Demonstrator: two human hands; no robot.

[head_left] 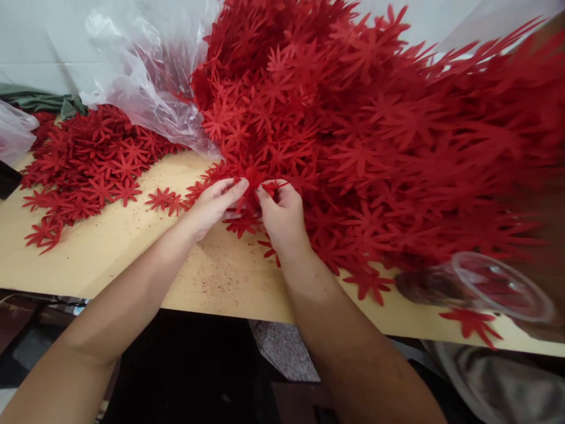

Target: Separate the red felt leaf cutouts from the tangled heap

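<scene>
My left hand (218, 203) is closed in a pinch, thumb against fingers, at the front edge of a large heap of red flower-shaped cutouts (335, 129). Close beside it, my right hand (285, 215) has a red flower-shaped cutout (270, 188) pinched between thumb and fingers. Red petals also show at the left fingertips, and both hands seem to be on the same cutout, though its outline blends into the heap behind.
A smaller pile of red cutouts (97, 156) lies at the left. Clear plastic bags (154, 76) stand behind. A clear plastic cup (503, 285) lies tipped over at the right, near the front edge of the tan tabletop (145, 253). Red crumbs dot the surface.
</scene>
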